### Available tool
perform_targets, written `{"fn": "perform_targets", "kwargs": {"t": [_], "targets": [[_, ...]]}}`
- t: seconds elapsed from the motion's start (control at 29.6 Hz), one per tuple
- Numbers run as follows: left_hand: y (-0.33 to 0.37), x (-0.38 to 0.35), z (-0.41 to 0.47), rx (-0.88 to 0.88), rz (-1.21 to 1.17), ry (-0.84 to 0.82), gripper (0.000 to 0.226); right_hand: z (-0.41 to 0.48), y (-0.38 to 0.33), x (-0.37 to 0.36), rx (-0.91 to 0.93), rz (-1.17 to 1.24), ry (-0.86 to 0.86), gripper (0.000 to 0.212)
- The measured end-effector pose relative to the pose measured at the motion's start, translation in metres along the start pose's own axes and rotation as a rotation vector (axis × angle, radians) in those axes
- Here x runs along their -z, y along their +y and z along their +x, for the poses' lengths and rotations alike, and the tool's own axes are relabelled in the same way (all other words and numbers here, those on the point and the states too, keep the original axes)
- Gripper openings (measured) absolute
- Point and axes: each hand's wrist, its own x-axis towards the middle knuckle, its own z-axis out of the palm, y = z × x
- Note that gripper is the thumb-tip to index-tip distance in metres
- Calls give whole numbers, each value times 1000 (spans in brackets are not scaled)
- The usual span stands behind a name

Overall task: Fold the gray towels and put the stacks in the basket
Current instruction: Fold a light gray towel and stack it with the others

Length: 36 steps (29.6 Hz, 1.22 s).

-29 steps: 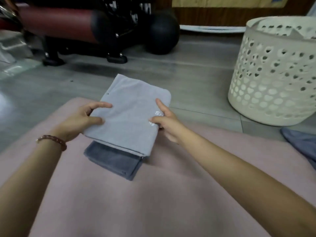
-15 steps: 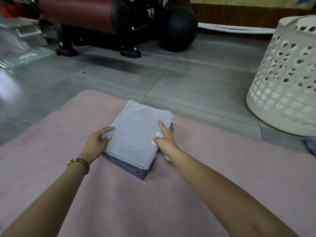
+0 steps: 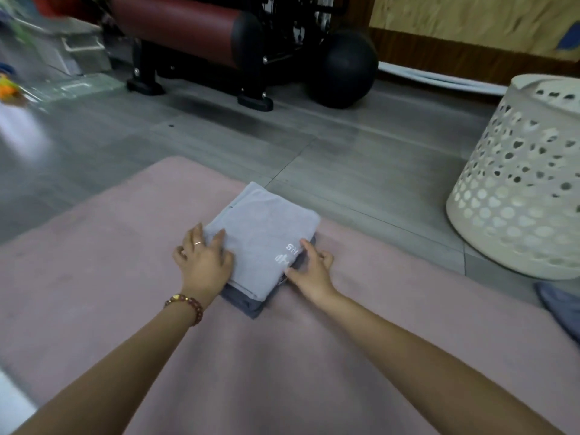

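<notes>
- The left hand (image 3: 204, 262) lies flat on the near-left edge of the light gray towel (image 3: 263, 237), fingers spread and fairly straight, pressing rather than gripping; a ring shows on one finger and a beaded bracelet (image 3: 185, 304) circles the wrist
- The right hand (image 3: 312, 268) is at the stack's right edge, forefinger laid on the top towel beside its white printed mark (image 3: 287, 254), thumb against the near-right corner; the other fingers curl at the side, and I cannot tell whether they hold the stack or only touch it
- The light gray towel is folded into a rectangle and sits on a folded dark gray towel (image 3: 244, 304), which sticks out at the near corner
- The stack rests on a pink mat (image 3: 282, 356), close to its far edge
- The basket (image 3: 521, 189), white and perforated, stands on the gray floor (image 3: 314, 146) to the right, well apart from the stack
- A blue-gray cloth (image 3: 561, 309) lies at the right edge, near the basket's base
- Further back stand a dark red padded roller (image 3: 175, 23) and a black ball (image 3: 342, 67)
</notes>
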Motion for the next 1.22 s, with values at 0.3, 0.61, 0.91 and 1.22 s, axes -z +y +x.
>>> {"fn": "perform_targets", "kwargs": {"t": [0.3, 0.61, 0.91, 1.22], "targets": [[203, -3, -78, -794, -44, -276, 57, -159, 65, 254, 116, -629, -405, 35], [350, -51, -222, -991, -273, -719, 41, -367, 222, 404, -431, -862, 186, 27], [397, -59, -293, -1221, -309, -951, 36, -437, 277, 412, -530, -858, 799, 50], [403, -69, -293, -1202, -392, -930, 31, -414, 273, 461, -863, -466, 1200, 29]]}}
